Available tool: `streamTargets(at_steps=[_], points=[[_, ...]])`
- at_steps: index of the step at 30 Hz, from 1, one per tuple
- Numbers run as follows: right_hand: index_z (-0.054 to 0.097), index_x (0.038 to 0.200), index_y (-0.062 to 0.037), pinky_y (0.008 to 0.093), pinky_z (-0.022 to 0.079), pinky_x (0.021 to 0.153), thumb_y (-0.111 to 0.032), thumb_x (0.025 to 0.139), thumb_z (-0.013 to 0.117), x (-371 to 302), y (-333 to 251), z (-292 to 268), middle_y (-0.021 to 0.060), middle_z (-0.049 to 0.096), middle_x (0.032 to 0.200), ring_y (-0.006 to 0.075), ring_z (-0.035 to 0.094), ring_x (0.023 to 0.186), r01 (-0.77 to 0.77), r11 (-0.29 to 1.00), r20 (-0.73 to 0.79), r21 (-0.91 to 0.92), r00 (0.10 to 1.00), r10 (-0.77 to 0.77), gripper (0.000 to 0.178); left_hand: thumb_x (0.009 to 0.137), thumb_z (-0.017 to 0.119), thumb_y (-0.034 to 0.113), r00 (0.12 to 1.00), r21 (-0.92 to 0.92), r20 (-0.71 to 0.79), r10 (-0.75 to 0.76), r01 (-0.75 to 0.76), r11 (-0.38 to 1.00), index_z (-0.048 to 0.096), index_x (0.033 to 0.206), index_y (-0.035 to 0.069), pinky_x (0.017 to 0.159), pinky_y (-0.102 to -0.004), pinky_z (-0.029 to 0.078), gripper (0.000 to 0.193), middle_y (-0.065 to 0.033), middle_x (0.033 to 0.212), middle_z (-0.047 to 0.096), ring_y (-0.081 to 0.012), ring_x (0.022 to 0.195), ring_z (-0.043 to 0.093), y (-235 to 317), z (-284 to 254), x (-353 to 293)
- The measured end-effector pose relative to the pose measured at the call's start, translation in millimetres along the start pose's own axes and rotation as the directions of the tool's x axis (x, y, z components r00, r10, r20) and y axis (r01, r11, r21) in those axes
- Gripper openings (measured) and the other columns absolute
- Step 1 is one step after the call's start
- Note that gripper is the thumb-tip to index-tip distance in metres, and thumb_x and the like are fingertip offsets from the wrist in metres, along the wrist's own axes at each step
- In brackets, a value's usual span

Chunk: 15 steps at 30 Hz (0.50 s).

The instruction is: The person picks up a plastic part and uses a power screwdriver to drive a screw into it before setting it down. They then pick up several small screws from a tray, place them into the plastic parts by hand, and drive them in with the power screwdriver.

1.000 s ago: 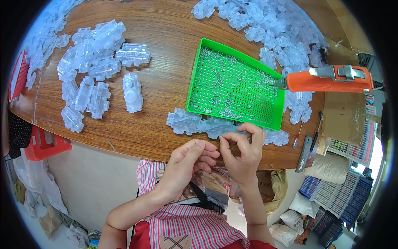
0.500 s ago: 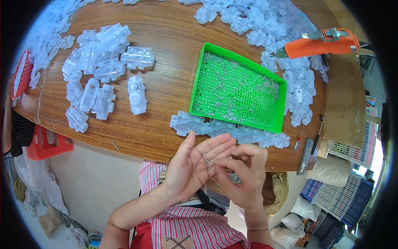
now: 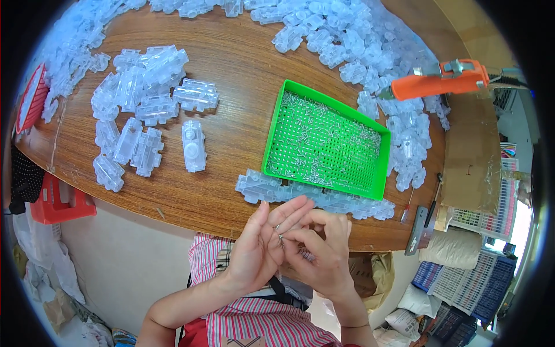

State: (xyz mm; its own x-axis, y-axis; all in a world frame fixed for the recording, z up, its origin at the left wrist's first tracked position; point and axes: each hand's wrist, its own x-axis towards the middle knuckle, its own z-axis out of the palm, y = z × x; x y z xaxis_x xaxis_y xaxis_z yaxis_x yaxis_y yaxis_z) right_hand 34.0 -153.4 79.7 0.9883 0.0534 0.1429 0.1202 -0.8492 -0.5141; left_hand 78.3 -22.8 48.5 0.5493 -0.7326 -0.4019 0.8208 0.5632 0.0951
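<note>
My left hand point(image 3: 254, 250) is palm up above the table's near edge, its fingers stretched out and open. A few small silver screws point(image 3: 277, 226) lie across its fingers. My right hand point(image 3: 321, 248) reaches over from the right with thumb and forefinger closed in a pinch on a screw point(image 3: 281, 237) at the left fingers. Part of that screw is hidden by the fingertips. Just beyond my hands, a green perforated tray point(image 3: 327, 184) holds many loose screws. A row of clear plastic housings point(image 3: 260, 186) lies along the tray's near side, partly under its edge.
A single clear housing point(image 3: 193, 146) lies left of the tray, beside a pile of housings point(image 3: 130, 87). More housings point(image 3: 358, 34) heap up at the far side. An orange electric screwdriver point(image 3: 439, 84) hangs at the right. A red basket point(image 3: 32, 101) stands far left.
My right thumb and forefinger have moved down and left onto the screws in my left hand. The tray and table sit slightly lower in view.
</note>
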Motion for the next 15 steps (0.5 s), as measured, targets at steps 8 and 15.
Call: streamTargets(at_steps=[8,15], points=[[0.066,0.080,-0.0063,0.0307,0.042,0.070,-0.002,0.066,0.073,12.7,19.2,12.4,0.0069,0.053,0.090,0.0208,0.052,0.081,-0.203,0.928,-0.207,0.312,0.939,0.275,0.016,0.101,0.029,0.037,0.987,-0.007,-0.157,0.024,-0.025,1.000,0.042,0.129,-0.005,0.108,-0.0341,0.035,0.052,-0.0179,0.133,0.048,-0.0215,0.126,0.046,3.5,-14.4,-11.9],[0.066,0.079,-0.0061,0.0309,0.043,0.070,0.000,0.066,0.072,13.6,12.2,10.1,0.0067,0.053,0.089,0.0206,0.051,0.081,-0.171,0.931,-0.147,0.323,0.963,0.227,0.016,0.102,0.033,0.032,0.985,-0.016,-0.174,0.013,-0.016,1.000,0.042,0.128,-0.006,0.104,-0.0337,0.040,0.047,-0.0176,0.133,0.048,-0.0205,0.120,0.051,-0.3,-8.8,-2.7]])
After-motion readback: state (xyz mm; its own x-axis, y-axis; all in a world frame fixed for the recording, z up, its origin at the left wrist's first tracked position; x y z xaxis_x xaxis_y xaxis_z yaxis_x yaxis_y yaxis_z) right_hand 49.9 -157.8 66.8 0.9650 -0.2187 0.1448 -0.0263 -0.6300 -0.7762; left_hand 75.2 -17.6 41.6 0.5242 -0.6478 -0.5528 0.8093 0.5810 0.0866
